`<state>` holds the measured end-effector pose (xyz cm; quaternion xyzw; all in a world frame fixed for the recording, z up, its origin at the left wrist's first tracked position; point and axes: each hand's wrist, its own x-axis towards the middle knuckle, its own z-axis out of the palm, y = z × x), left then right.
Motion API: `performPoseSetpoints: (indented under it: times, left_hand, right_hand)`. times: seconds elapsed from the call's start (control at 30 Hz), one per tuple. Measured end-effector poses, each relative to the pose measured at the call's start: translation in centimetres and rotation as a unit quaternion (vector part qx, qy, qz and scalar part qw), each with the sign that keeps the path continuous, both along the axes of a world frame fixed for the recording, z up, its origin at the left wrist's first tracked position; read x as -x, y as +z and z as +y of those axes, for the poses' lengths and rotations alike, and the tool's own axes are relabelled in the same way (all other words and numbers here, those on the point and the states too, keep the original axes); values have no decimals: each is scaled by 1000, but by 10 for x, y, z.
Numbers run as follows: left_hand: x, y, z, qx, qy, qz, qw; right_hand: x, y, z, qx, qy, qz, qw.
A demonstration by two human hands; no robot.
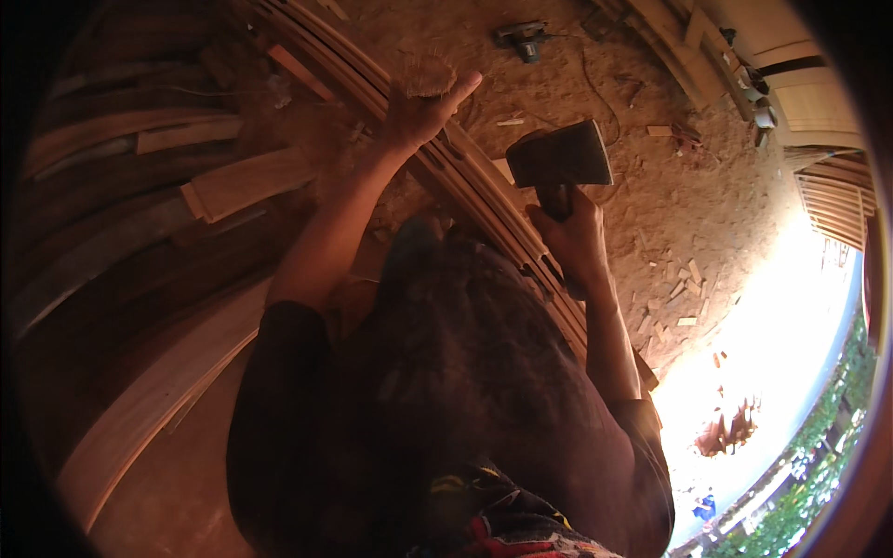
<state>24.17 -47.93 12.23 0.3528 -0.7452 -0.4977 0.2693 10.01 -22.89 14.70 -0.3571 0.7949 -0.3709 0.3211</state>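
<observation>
My right hand (575,232) is closed round the short handle of a hatchet (558,156). The dark, flared head is raised above the wood, with a paler edge on its right. My left hand (417,119) is over the long grooved wooden strips (474,191), its thumb stretched out to the upper right. Beyond its palm is a brown, bristly-looking shape (428,76). Its fingers are partly hidden, and what they grip cannot be made out. The strips run diagonally from the upper left, between my arms, to the lower right.
Planks and boards (246,184) are stacked along the left. A dark power tool (526,42) with a cord lies on the dirt floor (651,205) ahead. Wood offcuts (686,288) are scattered on the right. More timber (674,56) lies at the upper right; bright daylight comes from the right.
</observation>
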Motion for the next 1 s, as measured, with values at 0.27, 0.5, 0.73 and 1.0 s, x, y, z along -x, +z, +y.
performPoseSetpoints:
  times: [0.27, 0.5, 0.73, 1.0]
  left_hand:
    - [-1, -31, -5, 34, 6, -6, 999]
    - [4, -29, 4, 116, -24, -8, 993]
    - [-11, -62, -2, 377, -28, -65, 924]
    - [-2, -35, 20, 41, 4, 221, 974]
  right_hand:
    - [2, -4, -4, -10, 10, 5, 1000]
    - [5, 0, -10, 20, 24, 34, 999]
    - [-14, 77, -67, 250, -26, 23, 968]
    - [-18, 31, -91, 75, 168, 192, 964]
